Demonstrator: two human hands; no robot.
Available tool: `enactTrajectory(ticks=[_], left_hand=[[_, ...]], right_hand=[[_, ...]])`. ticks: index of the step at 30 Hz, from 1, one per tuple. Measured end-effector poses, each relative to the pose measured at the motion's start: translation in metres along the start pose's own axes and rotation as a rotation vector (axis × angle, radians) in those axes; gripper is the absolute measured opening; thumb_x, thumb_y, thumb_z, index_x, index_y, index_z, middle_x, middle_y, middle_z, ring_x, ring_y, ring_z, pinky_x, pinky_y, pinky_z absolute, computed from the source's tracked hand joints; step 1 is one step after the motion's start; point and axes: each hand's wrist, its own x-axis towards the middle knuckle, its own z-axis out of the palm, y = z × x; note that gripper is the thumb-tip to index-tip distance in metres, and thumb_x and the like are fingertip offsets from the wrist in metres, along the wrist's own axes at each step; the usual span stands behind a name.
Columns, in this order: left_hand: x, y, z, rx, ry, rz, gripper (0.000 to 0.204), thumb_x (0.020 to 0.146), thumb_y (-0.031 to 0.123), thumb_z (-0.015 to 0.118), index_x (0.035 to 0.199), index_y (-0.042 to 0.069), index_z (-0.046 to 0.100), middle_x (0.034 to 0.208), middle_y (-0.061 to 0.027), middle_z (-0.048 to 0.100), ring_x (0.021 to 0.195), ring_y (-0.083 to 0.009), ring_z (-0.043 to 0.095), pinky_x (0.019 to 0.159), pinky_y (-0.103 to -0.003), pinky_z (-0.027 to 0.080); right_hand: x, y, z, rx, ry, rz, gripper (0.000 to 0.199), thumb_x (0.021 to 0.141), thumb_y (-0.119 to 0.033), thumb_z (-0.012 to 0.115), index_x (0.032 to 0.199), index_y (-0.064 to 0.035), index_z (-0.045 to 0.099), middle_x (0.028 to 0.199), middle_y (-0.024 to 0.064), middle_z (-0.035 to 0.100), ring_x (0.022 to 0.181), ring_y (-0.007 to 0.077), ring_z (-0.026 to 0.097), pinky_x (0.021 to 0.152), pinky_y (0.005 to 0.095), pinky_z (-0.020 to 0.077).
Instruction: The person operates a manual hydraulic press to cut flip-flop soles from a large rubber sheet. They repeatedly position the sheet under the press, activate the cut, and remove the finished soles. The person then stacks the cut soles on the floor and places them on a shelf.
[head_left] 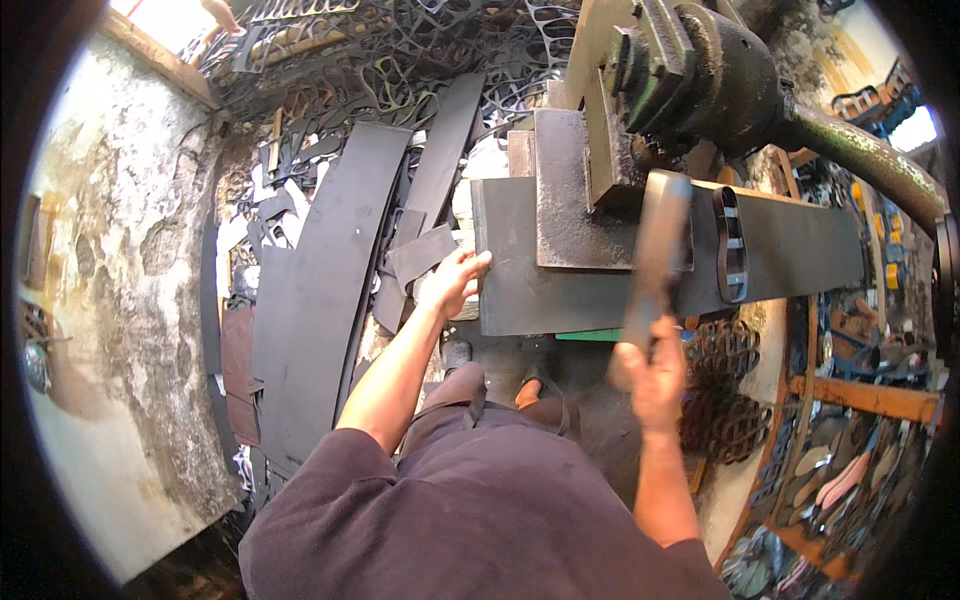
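A long black sheet point(590, 305) lies across the press bed, partly under the dark metal press head point(570, 190). My left hand point(455, 283) is at the sheet's left end, its fingers bent against that edge. In front of the press, my right hand point(652, 378) grips a long, narrow metal cutting die point(658, 250), seen edge-on and blurred by motion. The die stands up from my fist and overlaps the press plate in view. To the right, a sole-shaped cutting die point(732, 245) with crossbars rests on the sheet.
Long black strips point(325, 270) lean at the left beside a stained wall point(130, 250). Cut-out scrap webbing point(400, 80) is heaped at the back. A thick press arm point(870, 155) reaches to the right. Shelves point(865, 400) with sole-shaped pieces stand at the right.
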Motion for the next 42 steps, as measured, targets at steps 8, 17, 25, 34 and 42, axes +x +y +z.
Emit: enactTrajectory(ticks=[8, 17, 25, 34, 42], left_hand=[[0.045, -0.005, -0.021, -0.042, -0.178, 0.012, 0.027, 0.094, 0.02, 0.076, 0.116, 0.008, 0.069, 0.112, -0.0013, 0.071, 0.104, -0.0134, 0.065, 0.091, -0.036, 0.052], [0.046, -0.015, -0.014, -0.006, -0.106, 0.004, 0.041, 0.09, 0.024, 0.081, 0.125, 0.01, 0.065, 0.11, -0.0027, 0.072, 0.102, -0.0141, 0.065, 0.086, -0.037, 0.051], [0.002, 0.028, 0.001, 0.134, -0.156, 0.167, 0.087, 0.086, 0.019, 0.086, 0.16, 0.015, 0.04, 0.123, -0.0093, 0.071, 0.093, -0.0104, 0.069, 0.064, -0.024, 0.049], [0.015, 0.012, -0.001, 0.057, -0.158, 0.213, 0.083, 0.082, 0.009, 0.086, 0.155, 0.01, 0.047, 0.115, -0.0101, 0.071, 0.092, -0.014, 0.067, 0.079, -0.029, 0.055], [0.017, 0.011, -0.002, 0.198, -0.115, 0.268, 0.083, 0.085, 0.014, 0.085, 0.157, 0.015, 0.045, 0.118, -0.0091, 0.07, 0.095, -0.0107, 0.066, 0.07, -0.027, 0.048]], right_hand=[[0.031, 0.052, 0.209, -0.43, 0.076, -0.094, 0.038, 0.085, -0.034, 0.081, 0.102, -0.0024, 0.066, 0.132, 0.0329, 0.059, 0.121, 0.0465, 0.057, 0.102, 0.0498, 0.0485], [0.034, 0.069, 0.235, -0.807, 0.202, -0.207, 0.053, 0.083, -0.038, 0.083, 0.112, -0.001, 0.058, 0.137, 0.0336, 0.054, 0.116, 0.045, 0.056, 0.102, 0.0502, 0.0478], [-0.019, 0.094, 0.189, -0.711, 0.059, -0.142, 0.094, 0.071, -0.037, 0.091, 0.142, 0.0037, 0.046, 0.154, 0.0224, 0.041, 0.146, 0.0421, 0.033, 0.121, 0.0529, 0.0321], [-0.023, 0.105, 0.179, -0.632, 0.082, -0.182, 0.083, 0.071, -0.028, 0.092, 0.14, 0.001, 0.055, 0.146, 0.0192, 0.054, 0.147, 0.0393, 0.04, 0.122, 0.0501, 0.0341], [-0.021, 0.105, 0.181, -0.657, 0.073, -0.168, 0.087, 0.071, -0.03, 0.091, 0.142, 0.0009, 0.053, 0.149, 0.0208, 0.051, 0.148, 0.0417, 0.037, 0.122, 0.052, 0.0329]])
